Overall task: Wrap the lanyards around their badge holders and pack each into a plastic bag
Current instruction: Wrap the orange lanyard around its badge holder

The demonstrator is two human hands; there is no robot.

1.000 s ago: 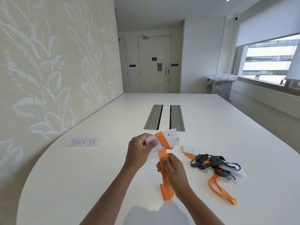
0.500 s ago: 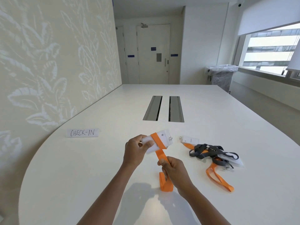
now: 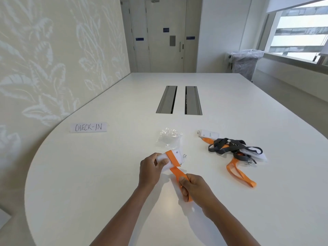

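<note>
While the right hand [image 3: 194, 188] has its grip closed around the loose run of the orange lanyard [image 3: 174, 172], the left hand [image 3: 150, 168] pinches the white badge holder [image 3: 170, 158] by its left end, thumb on top. One turn of lanyard crosses the holder diagonally. Both are low over the white bench [image 3: 88, 174]; can't tell if the holder touches it. Just beyond: crumpled clear plastic bag [image 3: 169, 138], flat on the bench. Right of that, well apart from the hands: tangled pile of grey lanyard [image 3: 229, 146], a second orange lanyard [image 3: 238, 174] and more badge holders [image 3: 209, 134]. Far left: paper sign [image 3: 88, 127] reading CHECK-IN. Further back: two cable slots [image 3: 179, 99] in the bench.
</note>
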